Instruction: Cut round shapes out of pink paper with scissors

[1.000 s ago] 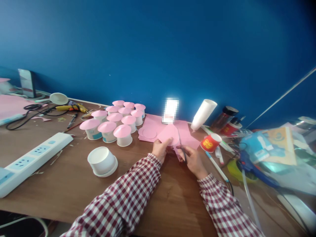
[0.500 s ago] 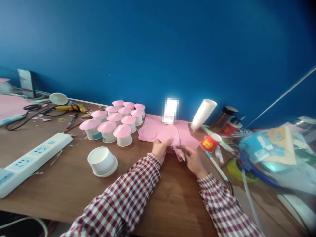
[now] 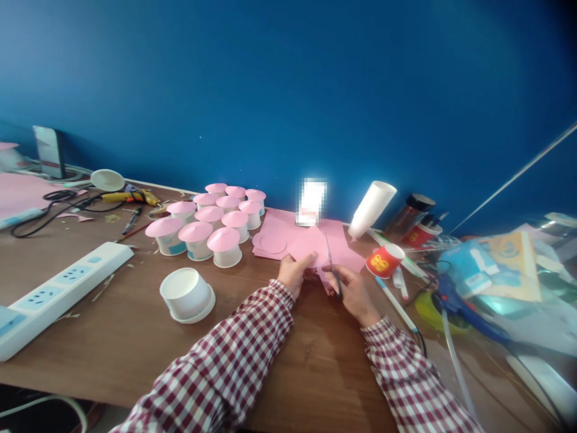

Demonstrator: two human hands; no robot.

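Note:
My left hand (image 3: 294, 273) pinches a piece of pink paper (image 3: 311, 246) over the brown desk (image 3: 135, 337). My right hand (image 3: 354, 291) grips a pair of scissors (image 3: 331, 264), whose blades point up into that paper. Beneath the hands lie more pink sheets (image 3: 274, 231), one with a circle shape on it. Both arms wear red and white checked sleeves.
Several white cups with pink paper caps (image 3: 210, 222) stand left of the sheets, and an upturned white cup (image 3: 187, 294) sits nearer. A white power strip (image 3: 58, 288), a glue gun (image 3: 130, 196), a red paper cup (image 3: 383, 260), a stack of white cups (image 3: 372, 208) and clutter at the right (image 3: 496, 276) fill the desk.
The pink paper in my left hand has turned slightly against the scissor blades. The hands stay in the same place.

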